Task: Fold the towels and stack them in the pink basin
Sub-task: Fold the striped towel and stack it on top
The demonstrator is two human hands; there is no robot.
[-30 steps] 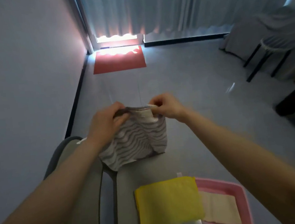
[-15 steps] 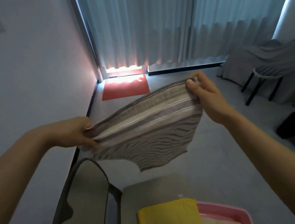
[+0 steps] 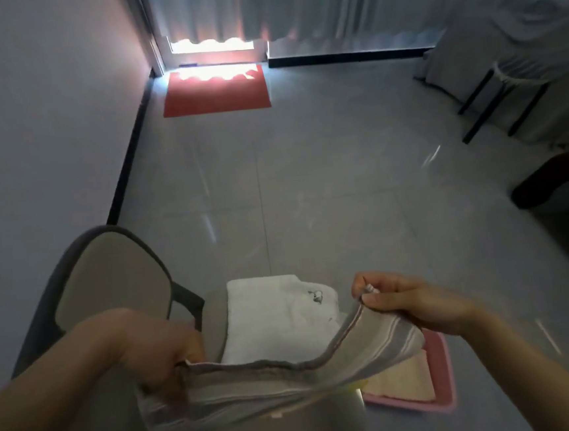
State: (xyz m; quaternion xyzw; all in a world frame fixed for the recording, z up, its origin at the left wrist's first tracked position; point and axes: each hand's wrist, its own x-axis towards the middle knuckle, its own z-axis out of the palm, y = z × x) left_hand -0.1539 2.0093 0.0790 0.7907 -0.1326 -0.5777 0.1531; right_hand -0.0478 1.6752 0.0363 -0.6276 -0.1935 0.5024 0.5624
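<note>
I hold a grey striped towel (image 3: pixel 277 384) stretched low over a chair seat. My left hand (image 3: pixel 158 357) grips its left corner and my right hand (image 3: pixel 408 304) pinches its right corner. A white towel (image 3: pixel 278 315) lies on the seat beyond it. The pink basin (image 3: pixel 441 373) sits on the floor at the right of the chair, with a folded cream towel (image 3: pixel 404 380) inside. The yellow towel is almost fully hidden under the striped one.
The chair's grey backrest (image 3: pixel 110 282) stands at the left, close to the wall. A red mat (image 3: pixel 217 90) lies by the curtains. Cloth-covered furniture with black legs (image 3: pixel 492 94) stands at the far right, a dark object (image 3: pixel 554 174) nearer.
Both hands came down with the striped towel from chest height to just above the seat. The view tilted down, and the white towel came into sight.
</note>
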